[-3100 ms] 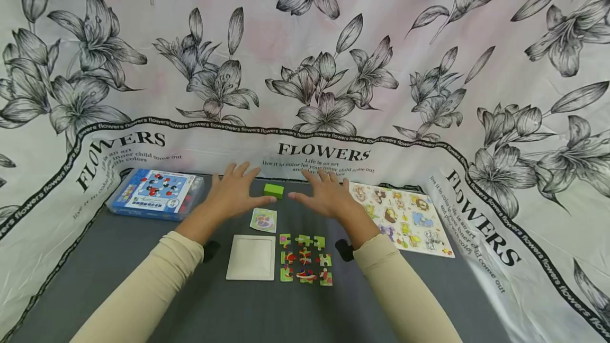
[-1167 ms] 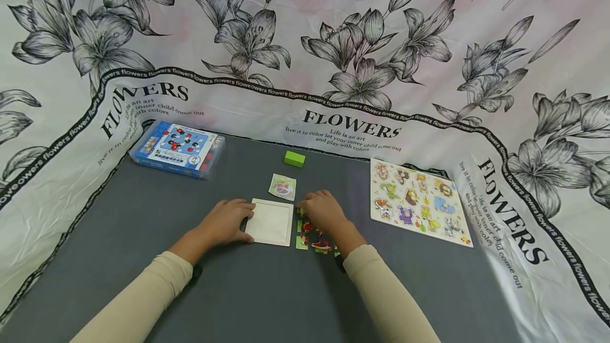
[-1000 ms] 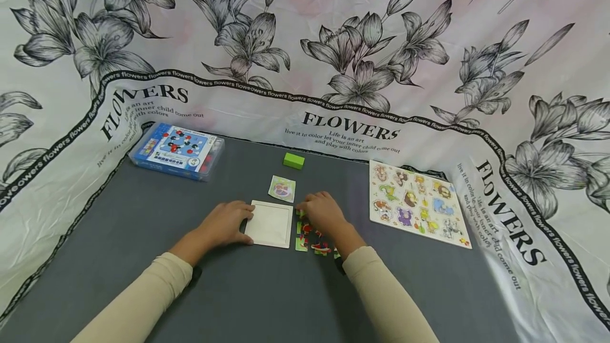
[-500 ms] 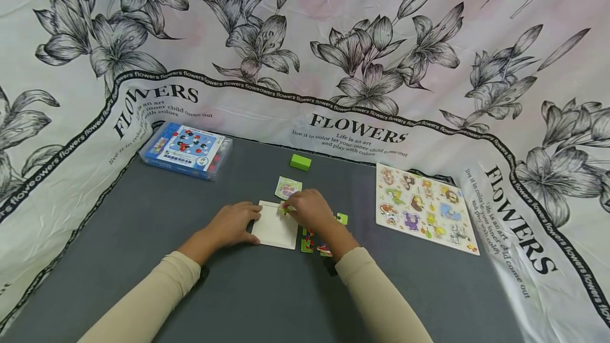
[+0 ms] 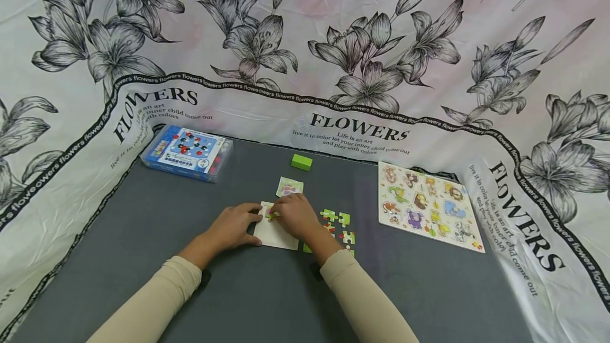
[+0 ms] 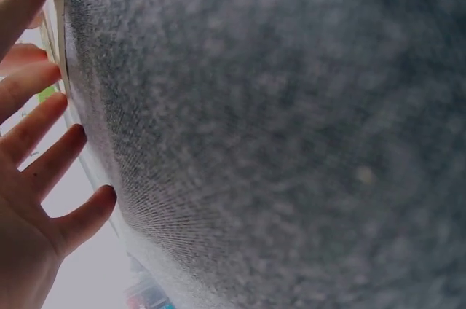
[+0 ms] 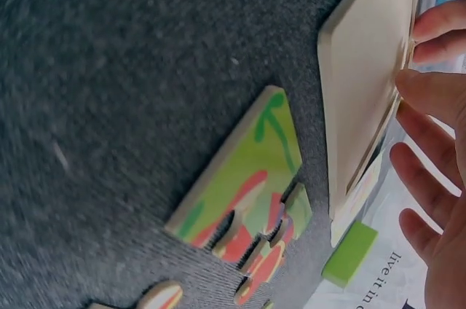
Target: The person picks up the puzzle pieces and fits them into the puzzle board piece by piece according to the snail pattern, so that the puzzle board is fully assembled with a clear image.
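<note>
My left hand (image 5: 233,225) touches the left edge of a square, pale wooden puzzle tray (image 5: 276,237), its fingers spread in the left wrist view. Over the tray's upper left part, my right hand (image 5: 297,218) pinches a green and pink jigsaw piece (image 5: 271,213); the fingers cover most of that piece. To the right of the tray lie several loose jigsaw pieces (image 5: 344,219), green with red and white, some hidden under the right forearm. In the right wrist view, a green corner jigsaw piece (image 7: 251,163) lies near the tray's edge.
A small picture card (image 5: 288,185) lies just behind the tray, with a green block (image 5: 302,162) farther back. At the back left sits a blue plastic box (image 5: 186,152). An animal puzzle board (image 5: 429,210) lies on the right. Flower-printed cloth (image 5: 352,89) surrounds the grey table.
My right hand took a jigsaw piece from the loose ones and carried it left over the tray to its upper left. The left hand came down to the tray's edge and stays there.
</note>
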### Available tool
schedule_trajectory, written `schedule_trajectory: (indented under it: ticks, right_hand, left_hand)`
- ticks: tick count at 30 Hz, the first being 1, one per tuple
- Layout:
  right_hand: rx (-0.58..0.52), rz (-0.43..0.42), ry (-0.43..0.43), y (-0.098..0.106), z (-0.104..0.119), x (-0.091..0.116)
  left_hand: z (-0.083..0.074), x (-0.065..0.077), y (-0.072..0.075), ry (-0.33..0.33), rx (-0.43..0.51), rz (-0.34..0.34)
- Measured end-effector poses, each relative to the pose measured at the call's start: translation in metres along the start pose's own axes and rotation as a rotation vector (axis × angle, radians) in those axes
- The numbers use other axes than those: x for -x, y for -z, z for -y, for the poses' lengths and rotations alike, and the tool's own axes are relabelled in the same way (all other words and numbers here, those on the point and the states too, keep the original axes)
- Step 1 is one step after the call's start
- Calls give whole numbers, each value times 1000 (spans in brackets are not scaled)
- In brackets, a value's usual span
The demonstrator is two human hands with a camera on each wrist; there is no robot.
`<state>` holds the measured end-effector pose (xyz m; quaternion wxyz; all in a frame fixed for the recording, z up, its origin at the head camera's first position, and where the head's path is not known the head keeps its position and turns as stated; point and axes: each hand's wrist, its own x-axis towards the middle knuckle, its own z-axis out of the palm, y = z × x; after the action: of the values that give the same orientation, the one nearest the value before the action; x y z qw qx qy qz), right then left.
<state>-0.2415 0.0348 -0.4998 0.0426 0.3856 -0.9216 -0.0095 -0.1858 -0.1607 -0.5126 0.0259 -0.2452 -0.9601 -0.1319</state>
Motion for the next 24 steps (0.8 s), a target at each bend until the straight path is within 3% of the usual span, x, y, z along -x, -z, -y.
schedule_trajectory:
  ticks: [6, 15, 24]
  right_hand:
    - [11, 16, -8, -1, 0, 2]
    - [5, -42, 28, -3, -2, 2]
    - [-76, 18, 9, 2, 5, 4]
  left_hand:
    - [-3, -1, 2, 4, 1, 13]
    - [-2, -6, 3, 2, 8, 14]
    - [-1, -3, 4, 16, 56, 29]
